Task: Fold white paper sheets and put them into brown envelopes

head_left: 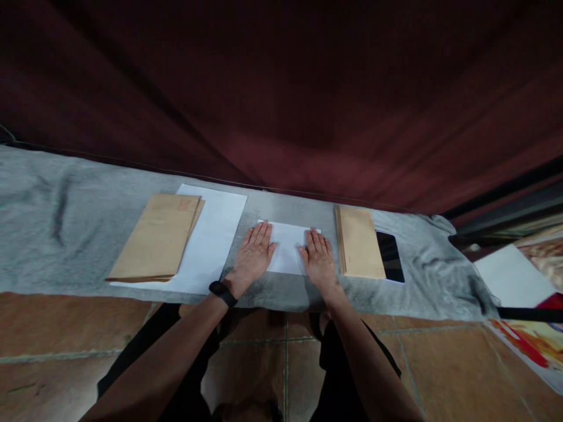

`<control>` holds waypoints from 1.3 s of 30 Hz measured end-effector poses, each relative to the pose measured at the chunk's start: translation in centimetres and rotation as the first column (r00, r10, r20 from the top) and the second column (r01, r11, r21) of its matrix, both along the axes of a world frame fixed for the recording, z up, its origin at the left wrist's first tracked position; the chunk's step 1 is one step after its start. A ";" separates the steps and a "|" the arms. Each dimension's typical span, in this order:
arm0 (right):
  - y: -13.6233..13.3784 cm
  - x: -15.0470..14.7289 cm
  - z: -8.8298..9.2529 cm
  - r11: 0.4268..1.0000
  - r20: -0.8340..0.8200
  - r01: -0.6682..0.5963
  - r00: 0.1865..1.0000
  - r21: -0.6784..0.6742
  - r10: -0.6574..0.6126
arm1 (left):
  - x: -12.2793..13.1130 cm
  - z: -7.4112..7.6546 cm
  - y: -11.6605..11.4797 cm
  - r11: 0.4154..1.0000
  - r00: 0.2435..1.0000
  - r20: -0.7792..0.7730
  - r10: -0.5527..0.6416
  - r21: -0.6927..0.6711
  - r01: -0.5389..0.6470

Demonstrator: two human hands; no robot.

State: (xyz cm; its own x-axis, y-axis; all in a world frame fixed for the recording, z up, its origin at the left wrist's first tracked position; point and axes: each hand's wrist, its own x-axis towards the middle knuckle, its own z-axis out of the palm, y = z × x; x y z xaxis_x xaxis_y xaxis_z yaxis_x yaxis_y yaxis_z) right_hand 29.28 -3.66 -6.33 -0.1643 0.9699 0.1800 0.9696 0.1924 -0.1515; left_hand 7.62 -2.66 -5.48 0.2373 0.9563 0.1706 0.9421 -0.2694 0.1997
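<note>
Paper [287, 249] lies on grey cloth [281, 204] beneath our left hand [254, 253] and right hand [320, 259], fingers extended, grasping nothing, as we're apparently flattening it, and the next move likely calls for lifting both palms

Dark-screened smartphone [390, 258] lying on a grey plush cloth [433, 272]; dark red fabric drape [281, 111] along its far edge; terracotta floor tiles [53, 328] below; multicoloured printed sheet [534, 349] at lower right.
</note>
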 end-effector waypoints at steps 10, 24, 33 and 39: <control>-1.1 0.7 0.2 0.996 -0.087 0.005 0.996 0.093 0.003 | 0.4 1.3 -1.5 0.992 0.999 -0.030 0.020 0.125 -0.016; -2.4 -1.5 -0.4 0.978 -0.102 -0.205 0.973 0.023 0.207 | 2.9 -0.6 -4.1 0.967 0.968 0.017 -0.250 0.046 0.249; -2.5 -0.8 -0.3 0.984 -0.031 -0.176 0.984 0.036 0.177 | 2.4 -0.4 -4.3 0.968 0.969 0.009 -0.248 0.030 0.248; -2.4 0.0 -0.2 0.989 -0.029 -0.146 0.989 0.038 0.147 | 1.6 0.0 -4.2 0.964 0.964 -0.003 -0.266 0.020 0.266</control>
